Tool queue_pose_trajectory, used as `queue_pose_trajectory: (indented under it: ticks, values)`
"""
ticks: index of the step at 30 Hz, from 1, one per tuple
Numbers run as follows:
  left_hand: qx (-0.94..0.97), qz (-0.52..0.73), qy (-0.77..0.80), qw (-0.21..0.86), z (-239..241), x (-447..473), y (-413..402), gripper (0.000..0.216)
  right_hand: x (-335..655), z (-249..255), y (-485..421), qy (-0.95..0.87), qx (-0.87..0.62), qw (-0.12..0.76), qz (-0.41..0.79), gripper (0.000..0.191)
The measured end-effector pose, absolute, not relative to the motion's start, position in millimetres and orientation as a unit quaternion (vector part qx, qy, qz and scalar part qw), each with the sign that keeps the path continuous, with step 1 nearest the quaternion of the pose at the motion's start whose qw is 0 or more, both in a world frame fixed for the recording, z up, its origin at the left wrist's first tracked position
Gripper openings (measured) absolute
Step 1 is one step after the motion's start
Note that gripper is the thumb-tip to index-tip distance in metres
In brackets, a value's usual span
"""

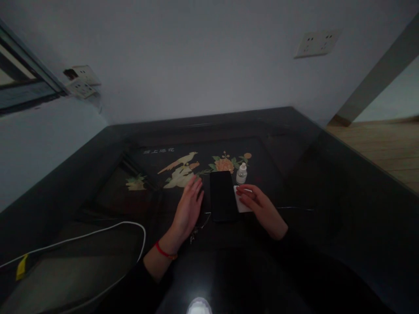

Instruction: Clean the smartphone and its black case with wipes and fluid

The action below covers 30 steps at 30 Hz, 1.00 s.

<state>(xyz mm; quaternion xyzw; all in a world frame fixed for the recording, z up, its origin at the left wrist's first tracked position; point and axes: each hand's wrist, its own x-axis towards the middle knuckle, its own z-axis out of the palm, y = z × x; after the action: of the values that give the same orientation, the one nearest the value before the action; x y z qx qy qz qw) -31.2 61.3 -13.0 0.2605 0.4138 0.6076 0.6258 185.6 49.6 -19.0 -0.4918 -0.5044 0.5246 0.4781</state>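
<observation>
Fingers of the right hand (262,211) were laid loosely over a white square pad (242,208); whether it was pinched could not be told. Nothing was grasped by the left hand (190,209), opened flat left of centre. Light fingertip pressure on the pad seemed to be called for, with the smartphone (223,196) left unjogged and the dropper bottle (242,175), upright just beyond the fingers, not knocked. At the centre of the frame, the smartphone was laid lengthwise, black and slab-like, its rounded-cornered face unlit, on the dark tabletop (310,183).
</observation>
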Motion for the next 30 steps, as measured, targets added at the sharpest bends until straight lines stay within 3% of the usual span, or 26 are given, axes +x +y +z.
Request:
queue_pose_trajectory:
  ticks: [13, 21, 30]
  values:
    - [0.314, 0.515, 0.376, 0.703, -10, -19, 49, 0.097, 182, -35, 54, -0.564, -0.474, 0.421, 0.530, 0.025]
    - [0.337, 0.523, 0.430, 0.654, -16, -17, 50, 0.085, 184, -32, 54, -0.586, -0.476, 0.416, 0.506, 0.034]
    - [0.328, 0.537, 0.455, 0.630, -20, -33, 56, 0.076, 194, -38, 59, -0.593, -0.493, 0.425, 0.475, 0.029]
